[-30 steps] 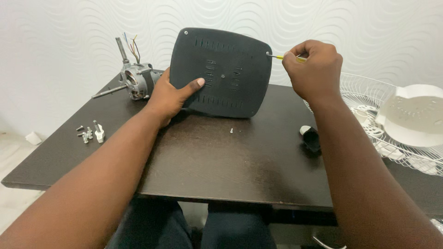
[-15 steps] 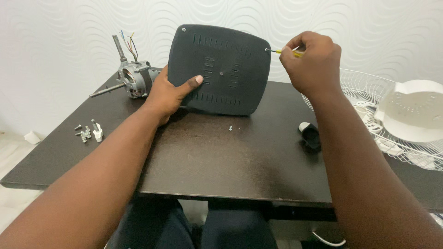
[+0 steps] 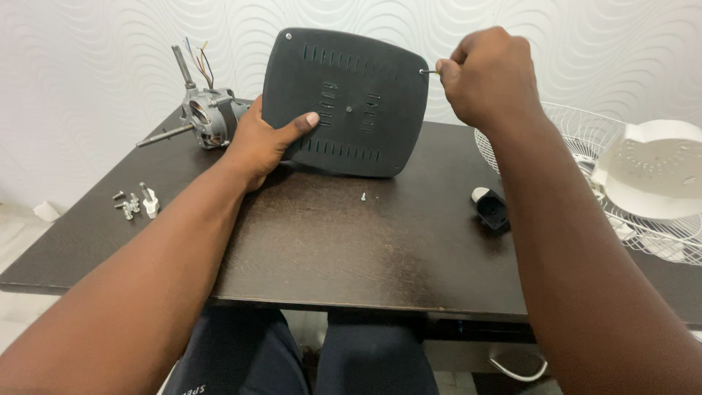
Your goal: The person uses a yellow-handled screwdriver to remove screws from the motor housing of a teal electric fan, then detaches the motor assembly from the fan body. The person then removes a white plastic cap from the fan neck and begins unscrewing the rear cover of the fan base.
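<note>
I hold the dark plastic cover (image 3: 345, 102) upright on the bench (image 3: 329, 241), at 12 o'clock from me. My left hand (image 3: 263, 143) is clamped on its lower left edge, thumb across the vented face. My right hand (image 3: 486, 77) is closed on a thin screwdriver (image 3: 430, 72) at the cover's 2 o'clock corner. The cover seems light, stiff and a little smooth, so I judge the edges the best place to take hold. One loose screw (image 3: 363, 196) lies just below it.

Dark wooden table (image 3: 329, 249): motor (image 3: 208, 117) far left, screws (image 3: 135, 203) left, single screw (image 3: 363, 196) centre, black plug (image 3: 492, 207) right, fan grille (image 3: 585, 146) far right.
</note>
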